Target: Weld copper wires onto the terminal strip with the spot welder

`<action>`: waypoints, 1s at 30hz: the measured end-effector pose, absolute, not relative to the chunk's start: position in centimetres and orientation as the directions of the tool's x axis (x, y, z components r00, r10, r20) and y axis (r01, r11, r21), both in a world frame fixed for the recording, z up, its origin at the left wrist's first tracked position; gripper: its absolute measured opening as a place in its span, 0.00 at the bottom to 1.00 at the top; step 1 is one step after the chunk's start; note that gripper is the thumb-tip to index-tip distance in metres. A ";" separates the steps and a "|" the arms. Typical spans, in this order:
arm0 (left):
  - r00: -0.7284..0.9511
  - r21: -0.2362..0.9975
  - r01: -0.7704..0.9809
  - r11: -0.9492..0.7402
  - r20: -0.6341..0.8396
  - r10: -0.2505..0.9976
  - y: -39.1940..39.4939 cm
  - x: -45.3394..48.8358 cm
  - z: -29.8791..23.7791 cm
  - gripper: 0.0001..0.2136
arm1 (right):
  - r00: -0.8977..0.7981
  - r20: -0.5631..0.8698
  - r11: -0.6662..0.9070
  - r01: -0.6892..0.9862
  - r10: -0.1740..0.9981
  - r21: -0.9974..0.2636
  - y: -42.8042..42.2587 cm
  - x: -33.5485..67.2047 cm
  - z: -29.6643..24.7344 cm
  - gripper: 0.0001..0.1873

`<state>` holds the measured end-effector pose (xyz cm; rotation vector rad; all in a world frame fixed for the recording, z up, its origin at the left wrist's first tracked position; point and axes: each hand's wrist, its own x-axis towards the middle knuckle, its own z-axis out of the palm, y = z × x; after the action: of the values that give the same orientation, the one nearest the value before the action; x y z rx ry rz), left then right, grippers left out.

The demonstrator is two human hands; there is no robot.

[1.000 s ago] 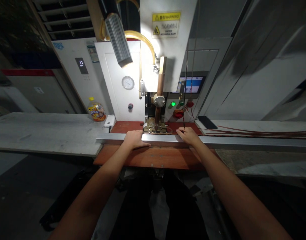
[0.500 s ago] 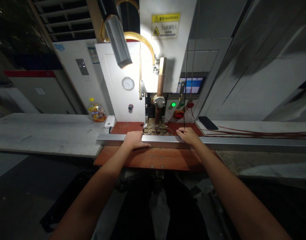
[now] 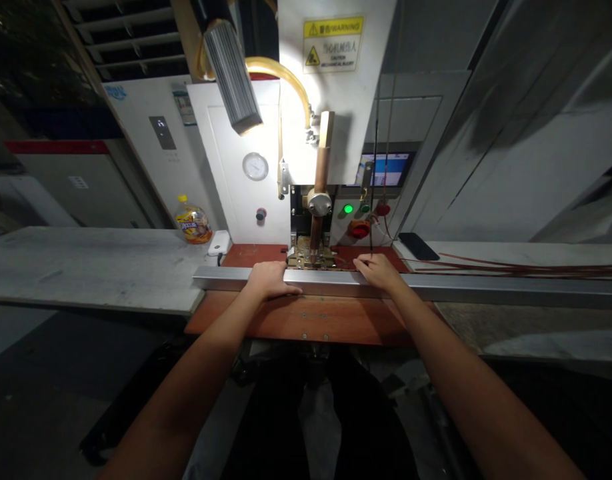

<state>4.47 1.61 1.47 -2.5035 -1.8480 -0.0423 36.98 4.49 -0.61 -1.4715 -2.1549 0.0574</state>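
Observation:
A long silver metal bar (image 3: 326, 277) lies across the brown work board (image 3: 286, 319), just in front of the welding-type machine's brass fixture (image 3: 309, 255). My left hand (image 3: 270, 279) is closed over the bar left of the fixture, its thumb along the front face and its fingers over the top. To the right of the fixture, my right hand (image 3: 379, 270) rests at the bar's back edge with its fingers pinched together; what they hold is too small to make out. A copper-coloured vertical rod (image 3: 317, 230) comes down onto the fixture between my hands.
Several thin brown strips (image 3: 526, 267) run in from the right behind the bar. A phone (image 3: 419, 246) lies on the right table. At left stand a bottle (image 3: 193, 221) and a white device (image 3: 219, 243). A lamp (image 3: 233, 77) hangs above; a green button (image 3: 348, 209) glows.
The view has shifted very slightly. Both hands and the bar keep their places.

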 end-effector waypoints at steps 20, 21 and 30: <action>0.311 0.005 0.950 -0.312 0.053 0.949 2.0 4.3 1.1 0.40 | -0.320 0.307 0.440 0.717 0.897 -0.540 4.6 34.6 1.1 0.21; 0.310 0.007 0.950 -0.311 0.054 0.949 2.0 4.3 1.1 0.40 | -0.325 0.304 0.443 0.724 0.895 -0.529 4.7 34.2 1.1 0.21; 0.303 0.007 0.953 -0.303 0.045 0.952 1.9 4.4 1.3 0.40 | -0.343 0.270 0.434 0.771 0.900 -0.466 5.1 32.1 1.2 0.19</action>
<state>4.40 1.94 1.32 -2.5188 -1.8417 -0.0633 32.06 5.07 1.17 -1.4056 -2.2045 0.3516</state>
